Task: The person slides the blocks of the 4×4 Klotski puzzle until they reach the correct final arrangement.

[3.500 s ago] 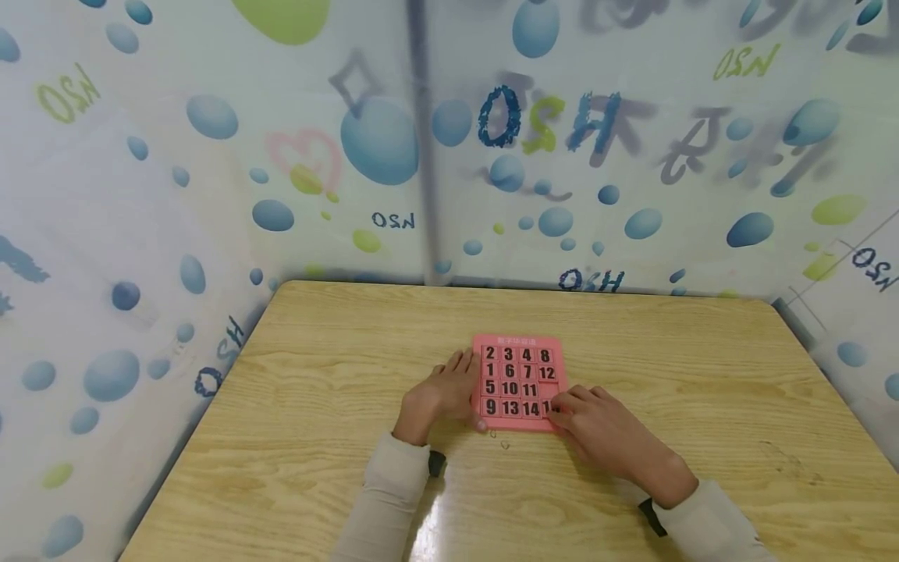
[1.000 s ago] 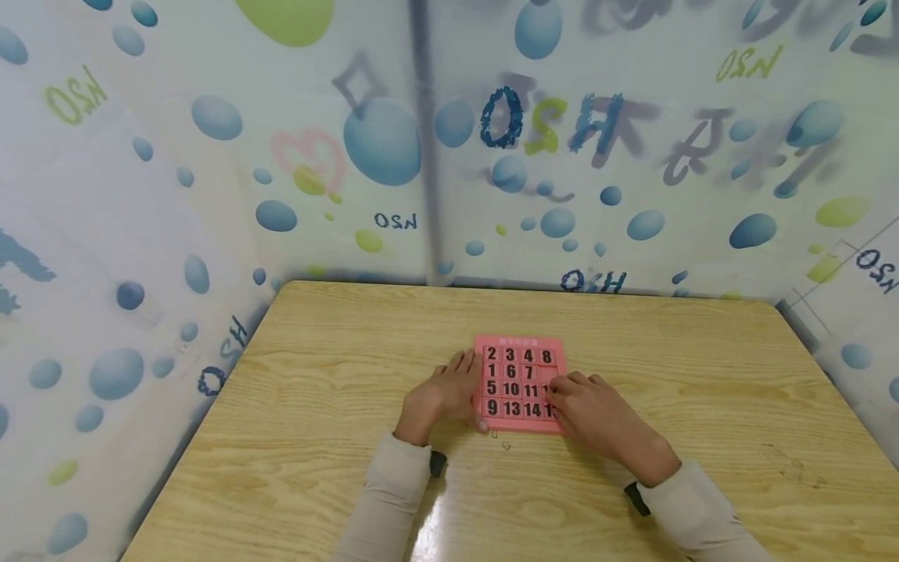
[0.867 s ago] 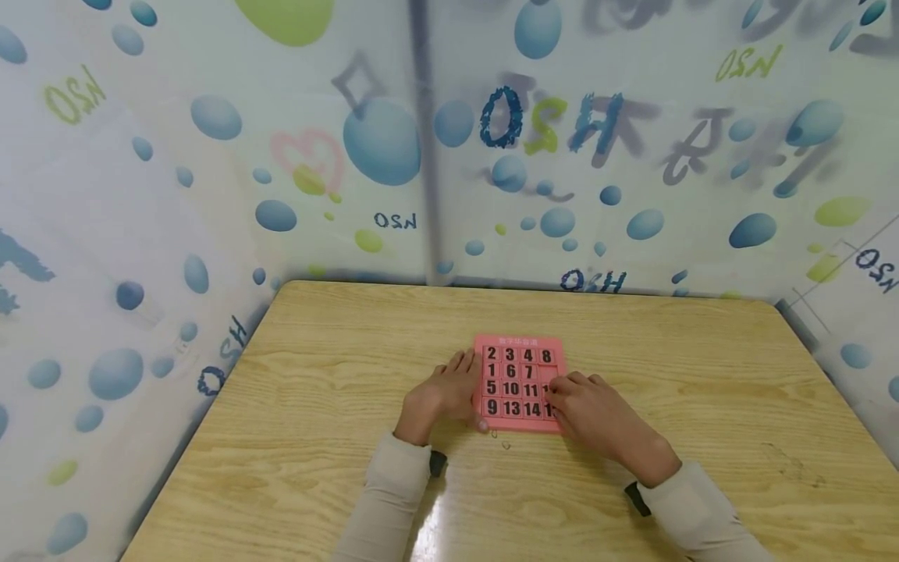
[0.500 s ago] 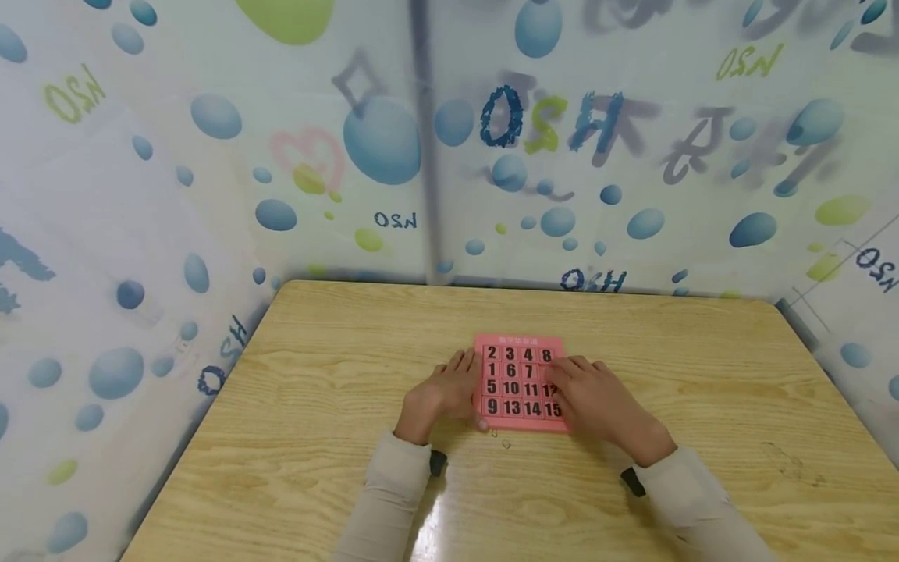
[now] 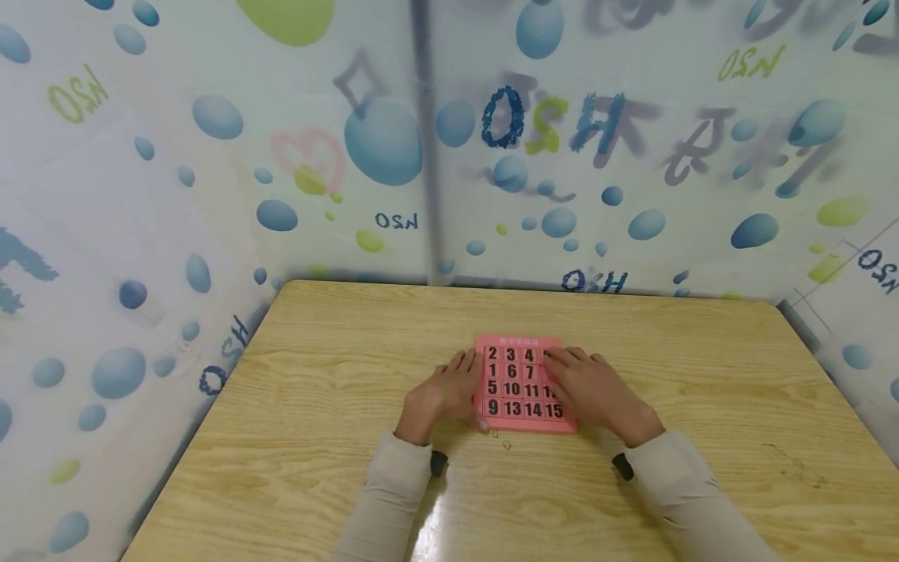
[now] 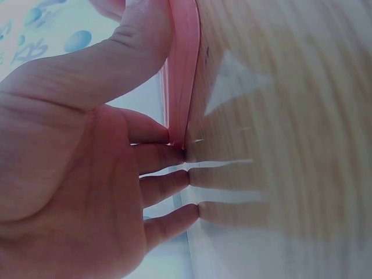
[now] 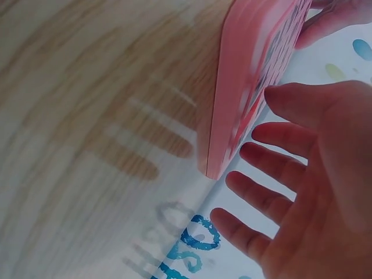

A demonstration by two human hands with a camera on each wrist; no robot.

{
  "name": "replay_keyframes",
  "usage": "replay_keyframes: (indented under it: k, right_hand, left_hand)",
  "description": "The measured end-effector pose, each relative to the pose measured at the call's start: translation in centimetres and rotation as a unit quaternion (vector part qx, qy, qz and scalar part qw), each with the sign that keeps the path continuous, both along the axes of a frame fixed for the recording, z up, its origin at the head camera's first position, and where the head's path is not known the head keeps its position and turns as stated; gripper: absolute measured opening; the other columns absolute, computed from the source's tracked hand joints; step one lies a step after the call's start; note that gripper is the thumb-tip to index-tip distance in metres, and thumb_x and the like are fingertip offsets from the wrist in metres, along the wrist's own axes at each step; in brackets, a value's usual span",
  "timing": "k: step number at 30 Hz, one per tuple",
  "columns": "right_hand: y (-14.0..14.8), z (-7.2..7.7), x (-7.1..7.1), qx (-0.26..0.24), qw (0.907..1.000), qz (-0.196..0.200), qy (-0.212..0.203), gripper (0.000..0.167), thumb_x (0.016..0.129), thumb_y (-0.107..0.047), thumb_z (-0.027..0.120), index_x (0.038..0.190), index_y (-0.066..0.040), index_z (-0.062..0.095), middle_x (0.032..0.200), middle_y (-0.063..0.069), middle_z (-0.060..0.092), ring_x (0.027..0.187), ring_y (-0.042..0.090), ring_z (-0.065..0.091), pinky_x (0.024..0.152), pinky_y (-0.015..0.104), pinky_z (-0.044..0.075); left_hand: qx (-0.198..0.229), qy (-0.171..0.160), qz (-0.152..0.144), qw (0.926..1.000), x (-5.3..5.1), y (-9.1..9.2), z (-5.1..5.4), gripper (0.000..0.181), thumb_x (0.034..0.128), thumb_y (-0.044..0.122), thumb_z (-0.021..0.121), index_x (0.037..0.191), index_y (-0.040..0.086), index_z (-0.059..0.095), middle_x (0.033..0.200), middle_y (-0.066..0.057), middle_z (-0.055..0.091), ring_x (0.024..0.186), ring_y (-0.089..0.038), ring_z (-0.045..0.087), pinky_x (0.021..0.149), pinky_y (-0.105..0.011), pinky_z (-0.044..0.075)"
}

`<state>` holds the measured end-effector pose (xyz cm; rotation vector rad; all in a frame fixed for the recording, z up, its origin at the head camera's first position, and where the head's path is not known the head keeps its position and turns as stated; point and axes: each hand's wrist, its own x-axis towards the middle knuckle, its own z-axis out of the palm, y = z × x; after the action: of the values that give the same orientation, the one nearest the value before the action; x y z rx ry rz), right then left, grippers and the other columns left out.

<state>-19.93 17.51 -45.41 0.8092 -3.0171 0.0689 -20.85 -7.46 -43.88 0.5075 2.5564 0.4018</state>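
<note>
A pink sliding number puzzle (image 5: 523,425) lies flat on the wooden table, its tiles bearing black numerals in a square grid. My left hand (image 5: 449,388) rests beside its left edge. In the left wrist view, the straight fingers (image 6: 165,190) of that hand reach down to the tabletop, and the thumb lies along the puzzle's side. Over the right-hand column, my right hand (image 5: 593,390) reaches with extended fingers to the 8 tile, partly covering it and the 12 tile. The second-row place in that column is hidden. The right wrist view shows the thumb (image 7: 285,96) at the tile surface.
The light wood table (image 5: 337,336) spreads around the puzzle, with small marks (image 5: 794,460) at right. Patterned wall sheets (image 5: 470,195) with blue and green drops rise behind its far edge and along both sides.
Tile 12 has slid down from the second row to the third in the right column. My right hand has moved up that column to the 8 tile. The left hand stays put.
</note>
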Motion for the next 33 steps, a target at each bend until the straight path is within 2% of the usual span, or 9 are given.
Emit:
replay_keyframes:
  k: [7,18,33]
  right_hand:
    - [-0.2,-0.2,-0.2,0.011,0.9999,-0.008,-0.008,0.047,0.101,-0.032,0.057,0.139,-0.006,0.057,0.145,0.014,0.051,0.129,0.037,0.051,0.101,0.06,0.044]
    - [-0.4,0.2,0.1,0.016,0.9997,-0.008,-0.016,0.044,0.101,-0.031,0.056,0.137,-0.007,0.06,0.143,0.015,0.053,0.128,0.038,0.052,0.102,0.061,0.043]
    - [-0.2,0.3,0.9,0.018,0.9997,0.015,0.01,0.035,0.099,-0.024,0.06,0.129,-0.008,0.066,0.136,0.014,0.059,0.123,0.037,0.056,0.097,0.06,0.047]
  left_hand:
    - [-0.004,-0.001,0.001,1.0,-0.1,0.0,-0.2,0.122,0.0754,0.043,0.084,0.16,0.006,0.004,0.167,-0.011,0.001,0.155,-0.027,0.002,0.124,-0.046,0.013]
    - [-0.002,0.0,0.002,1.0,-0.1,0.0,-0.3,0.122,0.0747,0.043,0.084,0.16,0.007,0.005,0.167,-0.011,0.001,0.155,-0.026,0.002,0.124,-0.045,0.013]
    - [-0.007,0.003,-0.001,1.0,-0.1,0.1,-0.2,0.121,0.0755,0.042,0.084,0.16,0.006,0.006,0.167,-0.011,0.002,0.155,-0.027,0.002,0.124,-0.046,0.013]
